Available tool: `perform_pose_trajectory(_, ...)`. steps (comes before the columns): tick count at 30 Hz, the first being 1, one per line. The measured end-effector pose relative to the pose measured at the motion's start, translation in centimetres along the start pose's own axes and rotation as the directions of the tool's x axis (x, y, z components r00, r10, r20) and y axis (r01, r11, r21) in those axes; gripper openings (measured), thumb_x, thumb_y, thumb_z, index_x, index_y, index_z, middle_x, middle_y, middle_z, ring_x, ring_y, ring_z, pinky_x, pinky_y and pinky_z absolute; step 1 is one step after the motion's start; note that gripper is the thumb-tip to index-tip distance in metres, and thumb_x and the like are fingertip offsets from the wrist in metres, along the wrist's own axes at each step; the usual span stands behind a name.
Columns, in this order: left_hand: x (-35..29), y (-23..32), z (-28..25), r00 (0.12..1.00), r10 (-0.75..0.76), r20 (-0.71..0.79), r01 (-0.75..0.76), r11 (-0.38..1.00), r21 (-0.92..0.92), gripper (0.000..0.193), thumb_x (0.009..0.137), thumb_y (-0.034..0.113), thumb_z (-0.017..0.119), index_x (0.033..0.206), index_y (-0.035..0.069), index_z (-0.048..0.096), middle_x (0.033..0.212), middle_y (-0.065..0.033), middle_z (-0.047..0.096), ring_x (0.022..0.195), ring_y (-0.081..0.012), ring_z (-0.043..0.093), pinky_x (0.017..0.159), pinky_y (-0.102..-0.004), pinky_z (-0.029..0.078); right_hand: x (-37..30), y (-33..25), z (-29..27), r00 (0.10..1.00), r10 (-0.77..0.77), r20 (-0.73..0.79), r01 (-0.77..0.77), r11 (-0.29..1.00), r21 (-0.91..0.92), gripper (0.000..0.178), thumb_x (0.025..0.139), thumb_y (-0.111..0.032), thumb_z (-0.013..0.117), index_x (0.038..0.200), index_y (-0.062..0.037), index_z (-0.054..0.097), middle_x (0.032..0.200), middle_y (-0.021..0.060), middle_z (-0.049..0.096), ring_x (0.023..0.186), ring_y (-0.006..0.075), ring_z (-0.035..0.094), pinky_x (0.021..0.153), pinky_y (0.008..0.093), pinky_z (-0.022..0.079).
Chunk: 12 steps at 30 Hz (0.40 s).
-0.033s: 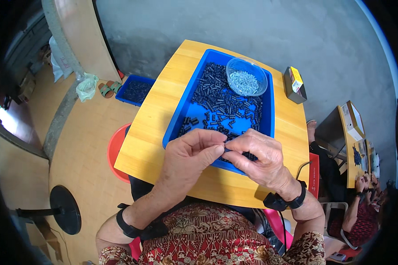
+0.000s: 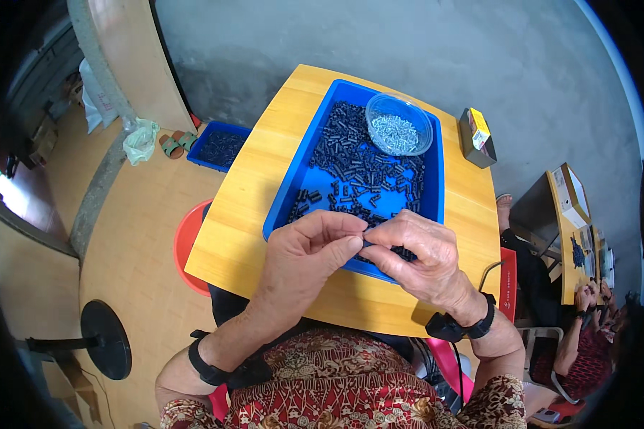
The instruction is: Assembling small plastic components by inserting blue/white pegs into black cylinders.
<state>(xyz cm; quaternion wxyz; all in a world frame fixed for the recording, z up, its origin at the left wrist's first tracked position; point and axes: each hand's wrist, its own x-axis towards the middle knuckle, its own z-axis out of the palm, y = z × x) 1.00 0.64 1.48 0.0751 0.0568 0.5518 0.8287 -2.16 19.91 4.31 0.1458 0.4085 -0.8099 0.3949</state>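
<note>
Over the near end of a blue tray, my left hand and my right hand meet, thumbs and forefingers pinched. A small dark piece shows between the fingertips of both hands; most of it is covered by them. Many small black cylindrical plastic parts lie loose in the tray, thickest at its far left. A clear round tub stands at the tray's far right, holding small shiny metal pieces that look like screws or pins.
The tray rests on a yellow wooden table. A dark box with a yellow pack stands at its right edge. On the floor, left, are a second blue tray, a red tub and slippers. Another person works at a table, far right.
</note>
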Motion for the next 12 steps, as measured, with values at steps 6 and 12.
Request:
perform_pose_trajectory(6, -0.7, -0.4, 0.3, 0.996, 0.082, -0.036, -0.082, 0.997, -0.001, 0.02, 0.094, 0.004, 0.067, 0.113, 0.0, 0.067, 0.105, -0.0035, 0.068, 0.097, -0.008, 0.063, 0.088, -0.0229, 0.051, -0.9, -0.2, 0.1, 0.98, 0.2, 0.006, -0.195, 0.952, 0.236, 0.017, 0.084, -0.001, 0.074, 0.101, 0.0, 0.071, 0.088, 0.0108, 0.071, 0.077, 0.0185, 0.069, 0.069, 0.0297, 0.054)
perform_pose_trajectory(12, -1.0, -1.4, 0.2, 0.98, 0.2, 0.007, -0.2, 0.978, 0.058, 0.021, 0.094, 0.002, 0.066, 0.116, 0.002, 0.066, 0.109, -0.005, 0.069, 0.1, -0.0101, 0.063, 0.09, -0.0251, 0.051, -1.9, -0.2, 0.3, 0.871, 0.467, 0.155, -0.466, 0.681, 0.566, 0.012, 0.092, -0.006, 0.07, 0.104, -0.0026, 0.072, 0.1, 0.0099, 0.072, 0.084, 0.0222, 0.07, 0.078, 0.0291, 0.056)
